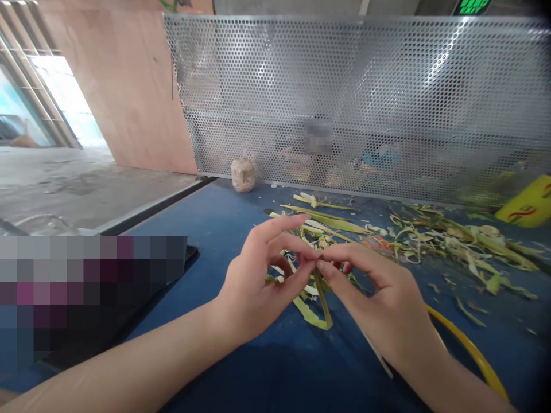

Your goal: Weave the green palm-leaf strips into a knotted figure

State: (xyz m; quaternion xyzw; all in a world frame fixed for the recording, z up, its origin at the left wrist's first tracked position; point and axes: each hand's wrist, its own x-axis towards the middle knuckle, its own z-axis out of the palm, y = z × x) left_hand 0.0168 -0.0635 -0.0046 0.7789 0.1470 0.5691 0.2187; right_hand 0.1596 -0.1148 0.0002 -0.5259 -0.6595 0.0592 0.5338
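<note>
My left hand [262, 278] and my right hand [381, 298] meet fingertip to fingertip above the blue table. Both pinch the top end of a narrow green leaf strip [322, 298]; the exact grip point is covered by my fingers. Below them the strip hangs down and seems to fold back to the left in a pale green band [310, 314]. Other fingers of my left hand are bent and slightly spread. Behind my hands lie more long leaf strips [331, 221], partly hidden. A thin pale stalk [381, 355] pokes out under my right hand.
Curled plant scraps [469, 246] are heaped on the right of the blue table [193, 209]. A yellow wrapped roll [527, 201] and a yellow curved band [469, 344] are also right. A wrapped whitish lump [243, 175] stands by the perforated metal panel [353, 74]. A blurred area covers the left.
</note>
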